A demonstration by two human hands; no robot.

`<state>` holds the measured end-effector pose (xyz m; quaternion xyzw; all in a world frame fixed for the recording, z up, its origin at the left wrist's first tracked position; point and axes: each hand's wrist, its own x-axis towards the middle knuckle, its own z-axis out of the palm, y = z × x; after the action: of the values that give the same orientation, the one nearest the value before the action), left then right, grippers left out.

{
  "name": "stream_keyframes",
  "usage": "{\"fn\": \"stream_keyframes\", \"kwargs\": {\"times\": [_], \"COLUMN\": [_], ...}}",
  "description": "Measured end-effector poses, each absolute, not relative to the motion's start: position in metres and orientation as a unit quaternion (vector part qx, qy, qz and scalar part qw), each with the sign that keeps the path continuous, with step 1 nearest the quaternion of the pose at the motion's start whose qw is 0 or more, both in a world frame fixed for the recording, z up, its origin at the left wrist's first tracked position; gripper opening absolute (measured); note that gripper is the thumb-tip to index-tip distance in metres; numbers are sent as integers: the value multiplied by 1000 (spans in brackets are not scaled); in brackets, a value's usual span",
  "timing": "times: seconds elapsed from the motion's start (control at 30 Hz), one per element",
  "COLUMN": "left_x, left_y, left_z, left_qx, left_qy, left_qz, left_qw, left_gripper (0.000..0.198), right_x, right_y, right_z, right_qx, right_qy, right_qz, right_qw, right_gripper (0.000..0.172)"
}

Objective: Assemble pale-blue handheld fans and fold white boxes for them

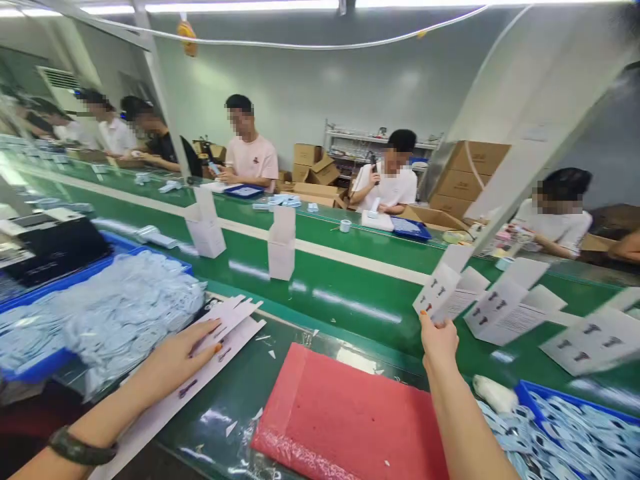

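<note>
My left hand [185,357] lies with its fingers stretched over a stack of flat white cartons [245,327] printed with small dark pictures. At the near edge of the green belt, my right hand [440,337] pinches the lower corner of an open white box [437,290], whose flaps stand up. Right of it on the belt stand another open white box [493,313] and a third white box [585,340], both with similar pictures. A red pad [350,413] lies on the dark green table between my arms.
Two more open boxes, a left one [205,230] and a middle one [281,250], stand on the green belt [350,290]. Light-blue parts [135,313] heap up at left; a blue tray [590,413] of similar parts sits at right. Several co-workers sit across the belt.
</note>
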<state>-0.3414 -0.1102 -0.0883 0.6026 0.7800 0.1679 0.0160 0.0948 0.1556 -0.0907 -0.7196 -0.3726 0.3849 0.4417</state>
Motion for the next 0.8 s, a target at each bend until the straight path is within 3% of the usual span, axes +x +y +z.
{"fn": "stream_keyframes", "kwargs": {"times": [0.17,0.23,0.3,0.4,0.57,0.7,0.8], "left_x": [-295,-267,-247,-242,-246,-219,-197], "left_y": [-112,-110,-108,-95,-55,-36,-30], "left_z": [-90,-94,-94,-83,-56,-39,-31], "left_qx": [729,790,833,837,766,806,838], "left_qy": [617,522,468,483,562,492,453], "left_qz": [228,238,227,223,288,321,291], "left_qw": [-191,-216,-191,-125,-122,-73,-80], "left_gripper": [41,51,59,54,53,45,55], "right_x": [12,-14,-27,-19,14,36,55], "right_y": [64,31,11,-5,-31,-38,-32], "right_z": [-97,-99,-99,-94,-106,-141,-159], "right_qx": [-511,-352,-256,-246,-279,-358,-403], "right_qy": [-437,-396,-383,-396,-424,-389,-367], "right_qz": [624,774,831,815,768,732,728], "right_qw": [398,347,312,344,391,430,416], "right_gripper": [64,67,61,50,57,57,47]}}
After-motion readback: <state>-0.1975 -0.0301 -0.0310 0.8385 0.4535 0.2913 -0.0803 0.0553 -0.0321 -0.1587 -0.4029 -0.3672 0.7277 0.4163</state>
